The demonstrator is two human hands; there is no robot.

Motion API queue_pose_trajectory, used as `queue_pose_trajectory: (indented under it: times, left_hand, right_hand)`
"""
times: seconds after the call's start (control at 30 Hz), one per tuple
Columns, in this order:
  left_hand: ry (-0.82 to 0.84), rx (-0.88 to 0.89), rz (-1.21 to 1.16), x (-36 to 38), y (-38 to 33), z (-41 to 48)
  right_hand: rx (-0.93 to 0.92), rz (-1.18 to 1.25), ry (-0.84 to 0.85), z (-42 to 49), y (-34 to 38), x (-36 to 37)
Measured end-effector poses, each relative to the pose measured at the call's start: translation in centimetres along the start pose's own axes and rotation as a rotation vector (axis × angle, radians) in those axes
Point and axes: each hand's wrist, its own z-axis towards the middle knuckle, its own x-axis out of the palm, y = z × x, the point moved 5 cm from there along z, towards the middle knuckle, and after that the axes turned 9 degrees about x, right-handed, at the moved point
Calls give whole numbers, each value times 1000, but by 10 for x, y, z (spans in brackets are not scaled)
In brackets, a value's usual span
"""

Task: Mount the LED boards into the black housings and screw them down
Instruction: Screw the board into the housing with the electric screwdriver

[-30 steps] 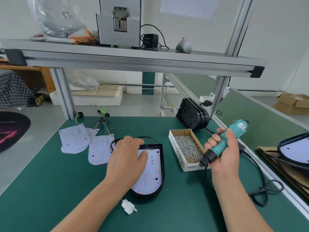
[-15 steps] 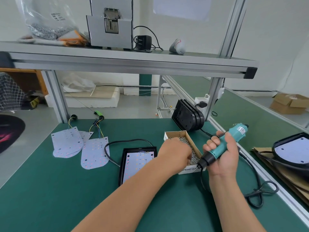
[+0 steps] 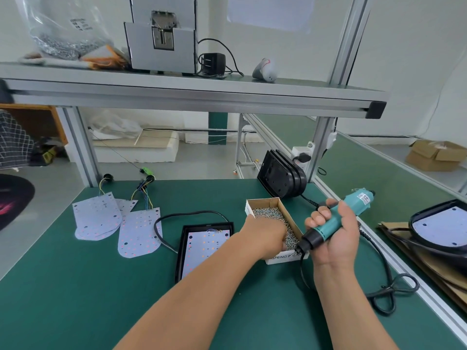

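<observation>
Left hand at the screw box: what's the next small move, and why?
Probably lift the left hand out of the screws with one pinched and carry it to the LED board. The hand is down in the screw box, fingertips hidden; the board lies in the black housing, and the right hand grips the screwdriver beside the box.

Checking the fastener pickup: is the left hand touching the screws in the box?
Touching. The head view shows the left hand down inside the cardboard box, pressed into the heap of screws, which shows on both sides of it.
</observation>
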Motion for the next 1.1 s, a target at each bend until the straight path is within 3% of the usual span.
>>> queue_pose_trajectory:
  times: [0.23, 0.37, 0.43, 0.77, 1.1]
  left_hand:
    - [-190, -75, -326, -6, 8, -15]
    - [-294, -68, -703, -10, 19, -27]
    - [-353, -50, -781, -18, 24, -35]
    - [-447, -20, -913, -41, 64, -113]
    - [-606, -181, -904, -3, 102, -190]
  right_hand:
    - [12, -12, -8, -2, -1, 2]
    - [14, -24, -4, -3, -3, 5]
    - [15, -34, 2, -4, -4, 8]
    - [38, -62, 42, -8, -20, 22]
    - [37, -91, 171, -41, -50, 73]
